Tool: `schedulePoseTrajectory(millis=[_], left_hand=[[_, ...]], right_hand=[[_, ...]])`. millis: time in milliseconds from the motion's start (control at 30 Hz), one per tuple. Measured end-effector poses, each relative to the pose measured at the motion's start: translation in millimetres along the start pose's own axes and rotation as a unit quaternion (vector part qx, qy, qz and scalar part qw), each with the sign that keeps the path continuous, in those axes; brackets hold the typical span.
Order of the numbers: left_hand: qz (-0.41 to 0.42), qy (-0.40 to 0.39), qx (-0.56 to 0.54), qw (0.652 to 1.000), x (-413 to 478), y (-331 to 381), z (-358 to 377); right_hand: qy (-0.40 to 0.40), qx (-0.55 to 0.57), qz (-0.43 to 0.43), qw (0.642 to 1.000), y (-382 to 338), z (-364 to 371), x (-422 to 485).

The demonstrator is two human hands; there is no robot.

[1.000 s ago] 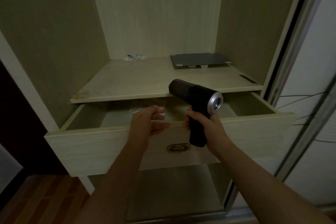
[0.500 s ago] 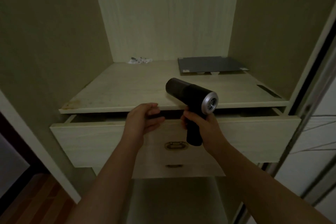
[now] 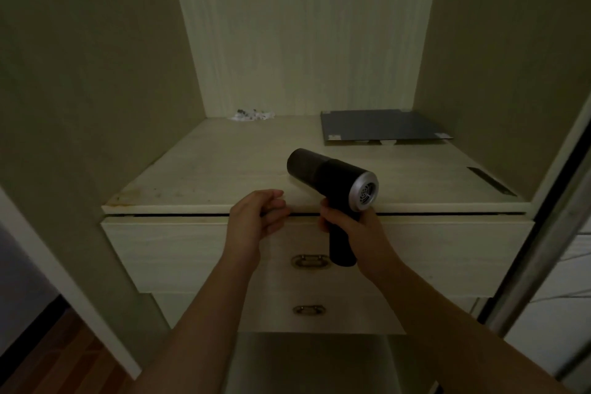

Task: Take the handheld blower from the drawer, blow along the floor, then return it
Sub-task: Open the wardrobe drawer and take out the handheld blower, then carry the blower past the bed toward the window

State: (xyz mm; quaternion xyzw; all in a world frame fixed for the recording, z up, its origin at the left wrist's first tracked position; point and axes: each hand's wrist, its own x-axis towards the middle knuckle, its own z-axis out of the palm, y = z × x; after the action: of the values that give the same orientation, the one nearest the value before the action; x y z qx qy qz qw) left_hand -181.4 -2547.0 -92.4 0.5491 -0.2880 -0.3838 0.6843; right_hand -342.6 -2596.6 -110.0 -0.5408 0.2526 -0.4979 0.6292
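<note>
My right hand (image 3: pixel 348 227) grips the handle of the black handheld blower (image 3: pixel 332 179), held upright in front of the wardrobe with its silver vented end toward me. The pale wooden top drawer (image 3: pixel 160 253) is pushed in almost fully, with only a thin dark gap under the shelf above it. My left hand (image 3: pixel 256 217) rests with curled fingers against the drawer's upper edge. A brass pull handle (image 3: pixel 309 261) sits in the middle of the drawer front, beside the blower's grip.
The shelf (image 3: pixel 208 169) above the drawer carries a dark flat panel (image 3: pixel 380 125) at the back right and a small clear bag of bits (image 3: pixel 251 115) at the back. A second drawer (image 3: pixel 309 309) lies below. A sliding door rail (image 3: pixel 543 233) stands right; wooden floor (image 3: pixel 54 358) shows lower left.
The drawer went from wide open to nearly shut, pushed in by my left hand. My right hand kept hold of the blower and rose slightly with it.
</note>
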Motion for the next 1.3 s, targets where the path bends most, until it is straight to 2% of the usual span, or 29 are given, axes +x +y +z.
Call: schedulePoseTrajectory(millis=[400,567,700,767,967,1100,1300], left_hand=[[0.000,0.007,-0.009,1.000,5.6,3.5,4.0],[0.040,0.050,-0.005,0.998,-12.9,25.2,-29.2],[0.073,0.129,0.003,0.989,-39.1,47.4,-88.9],[0.088,0.202,-0.001,0.975,-59.5,55.9,-132.4],[0.119,0.418,0.013,0.900,-140.6,89.1,-263.7],[0.129,0.492,0.032,0.860,-188.0,107.1,-332.9],[0.115,0.559,0.029,0.820,-235.6,133.8,-444.0]], right_hand=[[-0.007,0.000,0.017,1.000,-2.1,2.6,9.9],[-0.079,0.045,0.024,0.996,-3.5,39.5,9.8],[-0.161,0.050,0.027,0.985,-3.4,98.0,4.4],[-0.205,0.060,0.044,0.976,4.0,134.6,-4.4],[-0.357,0.044,0.063,0.931,35.3,256.0,-57.9],[-0.438,0.026,0.072,0.896,49.7,337.2,-93.5],[-0.481,0.034,0.116,0.869,71.1,465.6,-129.2]])
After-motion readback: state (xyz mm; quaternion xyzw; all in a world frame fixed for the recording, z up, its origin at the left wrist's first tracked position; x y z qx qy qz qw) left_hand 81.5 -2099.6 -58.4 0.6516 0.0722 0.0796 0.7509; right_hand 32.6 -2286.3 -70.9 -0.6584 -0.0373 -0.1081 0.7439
